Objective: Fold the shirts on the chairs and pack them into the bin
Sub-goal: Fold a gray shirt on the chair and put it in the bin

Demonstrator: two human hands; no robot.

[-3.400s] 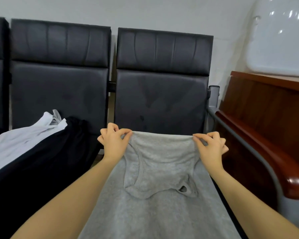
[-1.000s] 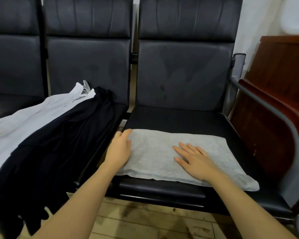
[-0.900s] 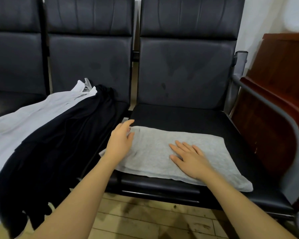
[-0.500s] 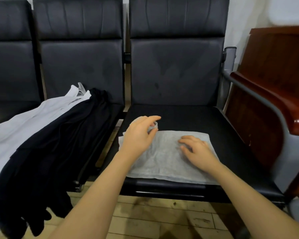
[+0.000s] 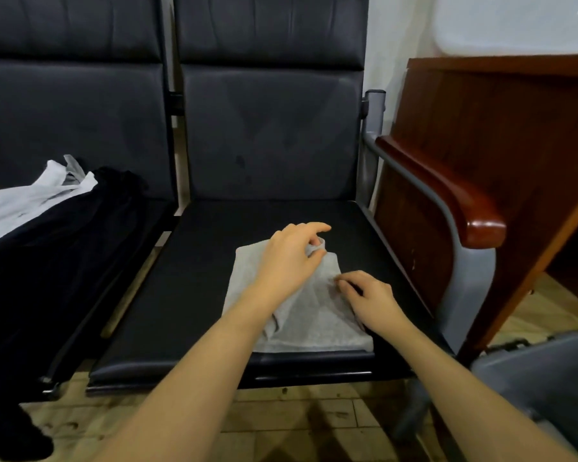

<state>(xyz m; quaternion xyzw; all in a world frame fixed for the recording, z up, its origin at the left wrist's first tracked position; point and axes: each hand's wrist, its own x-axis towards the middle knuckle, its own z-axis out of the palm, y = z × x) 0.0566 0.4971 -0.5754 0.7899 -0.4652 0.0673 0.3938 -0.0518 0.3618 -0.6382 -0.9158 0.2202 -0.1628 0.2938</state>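
A grey shirt (image 5: 317, 325) lies folded into a narrow packet on the seat of the right-hand black chair (image 5: 214, 261). My left hand (image 5: 289, 258) pinches its far corner between thumb and fingers and holds it over the packet. My right hand (image 5: 369, 300) rests with curled fingertips on the packet's right edge. A black shirt (image 5: 47, 261) and a white shirt (image 5: 17, 201) lie draped over the neighbouring chair seat to the left. The grey bin (image 5: 544, 388) shows at the lower right corner, beside the chair.
A metal armrest with a wooden cap (image 5: 474, 215) borders the chair on the right. Behind it stands a dark wooden cabinet (image 5: 501, 128). The floor (image 5: 281, 418) below is tiled wood, stained in places.
The grey shirt went from held up by its shoulders to lying flat as a wide rectangle, then my left hand carried its left side over to the right, making a narrower packet.
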